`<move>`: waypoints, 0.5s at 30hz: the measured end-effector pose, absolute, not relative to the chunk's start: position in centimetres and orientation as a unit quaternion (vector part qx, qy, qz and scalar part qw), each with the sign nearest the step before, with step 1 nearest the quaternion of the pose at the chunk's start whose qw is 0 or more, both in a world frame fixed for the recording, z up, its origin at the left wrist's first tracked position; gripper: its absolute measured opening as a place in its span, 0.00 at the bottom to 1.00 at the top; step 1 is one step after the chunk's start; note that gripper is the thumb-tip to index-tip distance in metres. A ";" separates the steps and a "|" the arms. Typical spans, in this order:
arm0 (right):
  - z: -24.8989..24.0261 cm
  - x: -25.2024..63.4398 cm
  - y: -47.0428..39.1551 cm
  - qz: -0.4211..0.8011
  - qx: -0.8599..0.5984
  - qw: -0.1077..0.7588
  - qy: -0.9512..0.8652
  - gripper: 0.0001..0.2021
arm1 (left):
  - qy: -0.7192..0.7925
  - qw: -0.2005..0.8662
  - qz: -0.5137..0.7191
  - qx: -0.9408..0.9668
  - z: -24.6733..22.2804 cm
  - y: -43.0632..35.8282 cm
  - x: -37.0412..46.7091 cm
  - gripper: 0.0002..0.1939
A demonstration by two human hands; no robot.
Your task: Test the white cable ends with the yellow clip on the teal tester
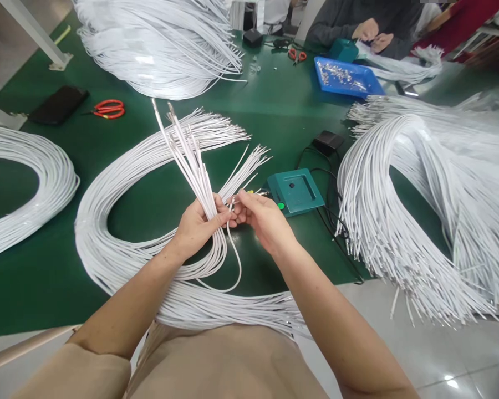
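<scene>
A bunch of white cables (197, 174) is gripped in my left hand (197, 227), the cut ends fanning upward. One single cable (238, 263) loops down from between my hands, its end raised at the fingertips. My right hand (264, 216) is closed in a pinch at that end; its tip is too small to make out. Just beyond my right fingers sits a small green device (296, 191) with a round green button on its near side. Beneath my left hand lies a large coil of white cables (95, 221) on the table.
Other white cable bundles lie left (54, 172), at the back (158, 44) and right (399, 183). Red-handled scissors (109, 108), a black flat object (60, 105) and a blue tray (347, 77) of small parts rest on the green table (25, 293). A co-worker's hands (374, 34) are beyond.
</scene>
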State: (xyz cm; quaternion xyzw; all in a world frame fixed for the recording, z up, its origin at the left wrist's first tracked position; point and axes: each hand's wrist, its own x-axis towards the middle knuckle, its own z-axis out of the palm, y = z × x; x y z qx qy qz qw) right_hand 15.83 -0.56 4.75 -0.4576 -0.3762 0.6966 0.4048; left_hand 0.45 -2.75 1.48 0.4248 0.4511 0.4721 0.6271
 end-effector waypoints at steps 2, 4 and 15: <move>4.9 15.8 -0.6 0.627 -0.497 0.405 -0.443 0.11 | 0.451 0.621 0.477 0.429 1.5 -2.7 0.4 0.19; 4.8 15.8 -0.6 0.562 -0.522 0.397 -0.504 0.07 | 0.453 0.615 0.480 0.431 1.4 -2.6 0.4 0.23; 2.0 17.1 -0.1 -0.034 -0.392 0.204 -0.897 0.16 | 0.413 0.741 0.438 0.298 1.1 -1.6 0.5 0.24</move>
